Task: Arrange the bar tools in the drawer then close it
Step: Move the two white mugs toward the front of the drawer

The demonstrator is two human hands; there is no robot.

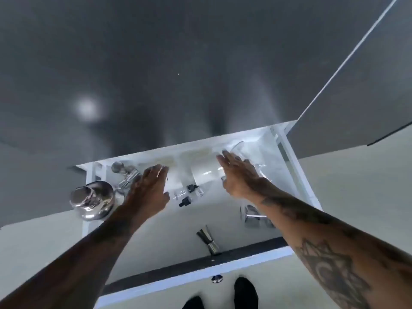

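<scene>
The white drawer [156,233] stands pulled out below me. My left hand [149,188] reaches over its back left part with fingers spread, holding nothing. Left of that hand a chrome cocktail shaker [93,199] sits at the drawer's left wall, and a metal-topped stopper [124,172] lies behind it. My right hand [238,175] hovers flat over clear glassware [206,172] at the back right; whether it touches the glass is unclear. Two small dropper bottles [189,195] lie between my hands. A steel jigger [208,239] lies near the front, and a chrome tool [254,216] is partly under my right forearm.
A dark grey countertop [178,63] stretches beyond the drawer. The drawer front carries a chrome knob [216,278], and my black shoes [245,293] stand just below it. Pale cabinet fronts flank the drawer on both sides.
</scene>
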